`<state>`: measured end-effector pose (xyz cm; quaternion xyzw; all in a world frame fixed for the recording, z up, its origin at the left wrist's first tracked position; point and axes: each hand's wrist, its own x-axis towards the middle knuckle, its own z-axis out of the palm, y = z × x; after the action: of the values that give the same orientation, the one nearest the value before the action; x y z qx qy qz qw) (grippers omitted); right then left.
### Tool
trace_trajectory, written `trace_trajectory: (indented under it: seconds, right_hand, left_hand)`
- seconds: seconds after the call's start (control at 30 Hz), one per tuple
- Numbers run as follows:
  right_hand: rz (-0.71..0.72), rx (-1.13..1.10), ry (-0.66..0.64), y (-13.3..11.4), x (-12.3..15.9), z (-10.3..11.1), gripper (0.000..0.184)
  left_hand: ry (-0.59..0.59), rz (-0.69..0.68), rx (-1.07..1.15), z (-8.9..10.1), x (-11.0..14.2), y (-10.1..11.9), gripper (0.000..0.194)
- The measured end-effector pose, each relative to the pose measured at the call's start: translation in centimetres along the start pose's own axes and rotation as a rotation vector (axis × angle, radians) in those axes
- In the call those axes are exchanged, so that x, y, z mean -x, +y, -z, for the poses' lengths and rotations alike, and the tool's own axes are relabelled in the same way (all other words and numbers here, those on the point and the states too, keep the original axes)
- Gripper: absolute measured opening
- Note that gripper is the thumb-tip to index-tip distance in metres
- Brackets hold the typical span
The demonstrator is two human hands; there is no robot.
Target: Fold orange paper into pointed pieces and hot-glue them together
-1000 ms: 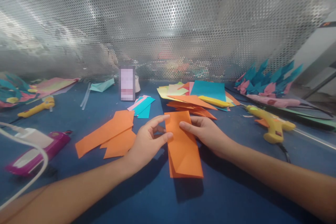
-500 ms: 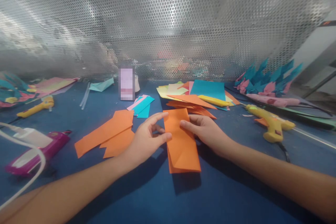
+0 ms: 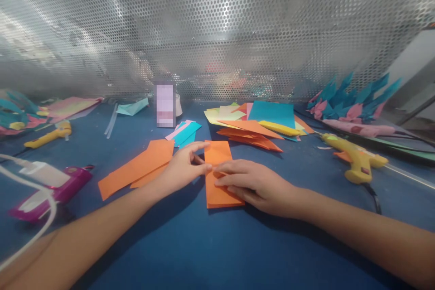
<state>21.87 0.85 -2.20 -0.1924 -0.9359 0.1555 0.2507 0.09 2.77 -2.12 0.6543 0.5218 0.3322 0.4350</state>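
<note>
A folded sheet of orange paper (image 3: 218, 154) lies lengthwise on the blue table in front of me. My left hand (image 3: 186, 163) grips its left edge between thumb and fingers. My right hand (image 3: 253, 183) rests on the paper's face, fingers stretched out and pressing it near the middle; its thumb is hidden. Left of the paper are overlapping orange paper strips (image 3: 139, 165), partly behind my left forearm. Beyond it sits a stack of folded orange papers (image 3: 249, 137).
A yellow cutter (image 3: 279, 128) lies on coloured sheets, including a blue one (image 3: 272, 112). Yellow glue guns (image 3: 358, 156) (image 3: 49, 136) flank the work area. A magenta power strip (image 3: 50, 195) with a white cable is at left. Blue-pink paper pieces (image 3: 353, 99) stand at right, before a perforated metal panel (image 3: 204, 31).
The orange paper has come down flat and shifted left. My right hand has gone from holding its right edge to lying on top of it. My left hand keeps its left edge.
</note>
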Motion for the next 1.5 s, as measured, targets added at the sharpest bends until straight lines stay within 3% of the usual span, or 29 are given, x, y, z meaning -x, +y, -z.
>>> trace_trajectory:
  seconds: [0.23, 0.57, 0.8, 1.17, 1.5]
  right_hand:
    - [-0.017, 0.047, -0.063, 0.3, 0.2, -0.4, 0.029]
    - [-0.013, 0.050, -0.093, 0.3, 0.1, -0.3, 0.031]
    - [-0.007, 0.058, -0.100, 0.4, 0.1, -0.3, 0.032]
    - [-0.045, 0.054, -0.127, -0.2, 0.1, -0.1, 0.032]
    - [-0.069, 0.106, -0.140, -0.3, 0.0, 0.2, 0.030]
  left_hand:
    - [-0.024, -0.009, -0.021, 0.3, 0.0, -0.2, 0.056]
    - [-0.149, -0.024, -0.022, 0.7, 0.8, 0.2, 0.076]
    - [-0.141, -0.012, -0.027, 0.7, 0.8, 0.5, 0.074]
    - [-0.081, -0.212, -0.257, 0.4, 1.6, 0.2, 0.065]
    - [-0.083, -0.173, -0.287, 0.3, 1.7, 0.7, 0.064]
